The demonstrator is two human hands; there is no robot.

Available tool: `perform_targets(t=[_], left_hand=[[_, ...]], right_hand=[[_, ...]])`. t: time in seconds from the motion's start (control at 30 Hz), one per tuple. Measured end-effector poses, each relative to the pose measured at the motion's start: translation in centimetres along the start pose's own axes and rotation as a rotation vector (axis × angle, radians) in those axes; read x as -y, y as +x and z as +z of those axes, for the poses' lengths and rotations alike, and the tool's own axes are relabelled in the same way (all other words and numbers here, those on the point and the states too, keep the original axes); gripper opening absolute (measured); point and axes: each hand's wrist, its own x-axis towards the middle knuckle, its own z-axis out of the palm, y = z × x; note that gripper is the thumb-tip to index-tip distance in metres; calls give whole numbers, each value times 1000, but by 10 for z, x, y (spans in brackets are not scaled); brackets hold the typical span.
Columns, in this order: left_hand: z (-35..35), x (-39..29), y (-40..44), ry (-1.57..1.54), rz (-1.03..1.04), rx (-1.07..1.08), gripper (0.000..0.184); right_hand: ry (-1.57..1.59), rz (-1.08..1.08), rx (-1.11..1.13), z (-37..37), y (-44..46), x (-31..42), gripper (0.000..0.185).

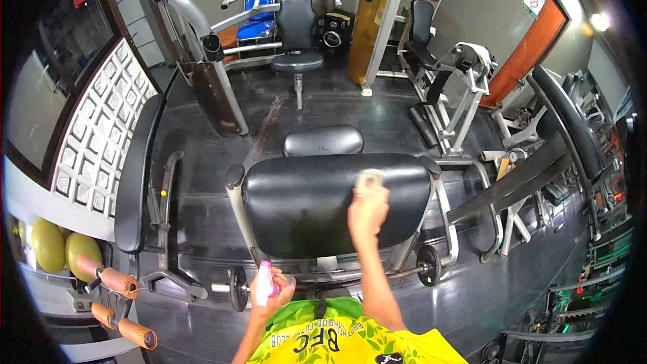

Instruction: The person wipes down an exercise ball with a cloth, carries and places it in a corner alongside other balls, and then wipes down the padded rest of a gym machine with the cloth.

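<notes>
Both hands are occupied: the left hand [279, 296] is closed around a small white bottle [264, 282] with pink parts, while the right hand [368, 213] grips a pale cloth or sponge [370, 180], too blurred to say which. The bottle stands nearly upright in the left hand, near the lower left edge of a black padded bench [296, 205]. Something greyish shows by the fingers, too small to make out. The right arm reaches forward across the bench, and the pale piece is over the right half of its pad, near the far edge; whether it touches the surface, I cannot tell.

Light glints off the dark upholstery. Just beyond the wide pad sits a smaller black cushion [323, 140], and metal posts flank the bench on either side. A bar runs below the near edge, with a dark weight plate [238, 288] at the left and another plate [429, 265] at the right. The person wears a yellow and green shirt [364, 345].

Farther off, on the dark floor [209, 162], stands a machine with a black seat [298, 62]. To the left are a long black pad [137, 178], a white latticed panel [104, 131] and two olive balls [48, 246].
</notes>
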Motion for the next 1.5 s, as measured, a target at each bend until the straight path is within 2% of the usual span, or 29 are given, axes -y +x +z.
perform_targets(t=[0.03, 0.07, 0.1, 0.13, 0.17, 0.2, 0.27, 0.33, 0.4, 0.43, 0.47, 0.5, 0.6, 0.67, 0.73, 0.83, 0.93, 1.0, 1.07, 1.13, 1.2, 1.27, 1.37, 1.5], left_hand=[[4, -3, 0, -35, 1, -30, 37], [8, -5, -2, -74, -4, -60, 35], [13, -10, -4, -131, -14, -86, 29], [13, -9, -7, -128, -18, -86, 29], [13, -7, -10, -70, -1, -86, 29], [14, -5, -12, -14, 17, -90, 29], [15, -8, -16, 23, 25, -102, 29], [17, -10, -24, 42, -32, -136, 28], [22, -12, -29, 30, -86, -156, 27], [24, -10, -31, 28, -86, -172, 26], [27, -9, -33, 24, -85, -188, 26], [30, -12, -35, 24, -94, -188, 26], [35, -19, -42, 37, -137, -164, 24], [38, -15, -46, 85, -186, -111, 23], [45, -20, -48, 73, -224, -98, 22], [52, -19, -52, 17, -262, -81, 21], [56, -7, -61, 26, -236, -51, 22], [54, -9, -64, 5, -238, -69, 23], [54, -17, -66, 56, -235, -107, 24], [51, -17, -70, 63, -240, -145, 24], [47, -15, -75, 42, -268, -175, 23], [43, -15, -80, 82, -254, -214, 23], [38, -20, -82, 113, -238, -264, 22], [38, -26, -80, 94, -256, -273, 22]], right_hand=[[-160, -260, 157, 12, -9, 18, 30], [-218, -498, 109, 41, -30, 25, 30], [-196, -564, 190, 65, -48, 41, 30], [-203, -582, 400, 68, -64, 70, 31], [-187, -688, 468, 87, -82, 79, 31], [-70, -775, 409, 100, -98, 85, 31], [21, -844, 488, 111, -113, 95, 28], [-78, -985, 538, 106, -117, 93, 27], [-129, -1040, 426, 85, -109, 75, 18], [-161, -991, 449, 73, -100, 63, 19], [-39, -942, 381, 58, -85, 46, 19], [-151, -821, 436, 46, -69, 30, 20], [-173, -654, 277, -3, -21, -34, 22], [-297, -636, 38, -36, 10, -78, 24], [-402, -494, -66, -48, 40, -138, 28], [-492, -301, -112, -56, 43, -147, 34], [-331, -63, -117, -29, 26, -110, 28], [-216, -211, -52, -5, -2, -77, 25], [-125, -250, 10, 32, -37, -46, 25], [-6, -565, 105, 48, -67, 2, 23], [-8, -699, 261, 85, -103, 36, 20], [81, -862, 262, 108, -124, 60, 20], [64, -895, 360, 115, -126, 67, 30], [36, -892, 426, 86, -104, 41, 31]])
